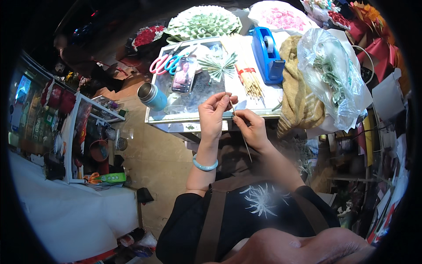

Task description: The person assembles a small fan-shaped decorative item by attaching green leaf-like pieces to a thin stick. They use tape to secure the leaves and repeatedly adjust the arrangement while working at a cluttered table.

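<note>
A thin wooden stick slants down in front of the table edge. My left hand pinches its upper end between thumb and fingertips. Just below, my right hand grips the same stick with thumb and forefinger. Whether anything small sits at the stick's tip cannot be made out. Beyond my hands, on the table, lies a green folded-paper fan. Beside it is a bundle of similar sticks tied with a red band. A phone showing a person on its screen leans left of the fan.
Pink-handled scissors, teal-handled scissors and a blue thermos stand at the table's left. A blue tape dispenser, brown cloth and clear bag of folded green paper fill the right. Behind is a green folded-paper bouquet.
</note>
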### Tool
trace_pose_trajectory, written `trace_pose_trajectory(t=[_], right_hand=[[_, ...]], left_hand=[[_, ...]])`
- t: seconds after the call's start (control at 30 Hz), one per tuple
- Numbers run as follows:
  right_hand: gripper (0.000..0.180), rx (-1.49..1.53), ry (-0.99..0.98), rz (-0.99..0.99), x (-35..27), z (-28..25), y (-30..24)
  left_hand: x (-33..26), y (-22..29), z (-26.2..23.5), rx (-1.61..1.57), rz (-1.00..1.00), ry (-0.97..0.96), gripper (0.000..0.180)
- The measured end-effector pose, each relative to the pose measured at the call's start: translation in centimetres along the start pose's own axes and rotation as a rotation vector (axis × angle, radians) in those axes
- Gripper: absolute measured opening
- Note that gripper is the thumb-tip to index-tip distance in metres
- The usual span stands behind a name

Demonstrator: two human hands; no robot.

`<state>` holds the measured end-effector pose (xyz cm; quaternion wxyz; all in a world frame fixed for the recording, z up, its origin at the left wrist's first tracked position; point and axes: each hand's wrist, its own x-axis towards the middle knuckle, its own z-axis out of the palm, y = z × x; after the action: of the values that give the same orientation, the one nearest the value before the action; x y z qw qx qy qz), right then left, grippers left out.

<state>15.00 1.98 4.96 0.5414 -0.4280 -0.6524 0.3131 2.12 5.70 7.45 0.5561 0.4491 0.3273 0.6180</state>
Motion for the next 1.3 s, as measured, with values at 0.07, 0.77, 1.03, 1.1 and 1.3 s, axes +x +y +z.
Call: trace_pose_trajectory(t=[0.07,0.77,1.03,1.1,1.3], right_hand=[[0.011,-0.019,-0.002,-0.017,0.2,0.2,0.0],[0.019,0.079,0.016,0.014,3.1,-2.2,0.3],[0.014,-0.035,-0.027,-0.151,5.4,-2.3,-1.3],[0.013,-0.088,-0.045,-0.160,5.5,-2.4,-1.6],[0.012,-0.165,-0.080,-0.197,5.4,-2.3,-2.3]], left_hand=[[0.1,-0.2,0.2,-0.004,-0.004,0.006,0.022],[-0.7,-3.6,-0.3,-0.417,-0.088,-0.082,0.019],[-1.6,-3.3,1.4,-0.465,-0.122,-0.076,0.015],[-1.6,-3.3,1.3,-0.475,-0.148,-0.054,0.014],[-1.9,-3.4,1.1,-0.295,-0.035,0.011,0.013]])
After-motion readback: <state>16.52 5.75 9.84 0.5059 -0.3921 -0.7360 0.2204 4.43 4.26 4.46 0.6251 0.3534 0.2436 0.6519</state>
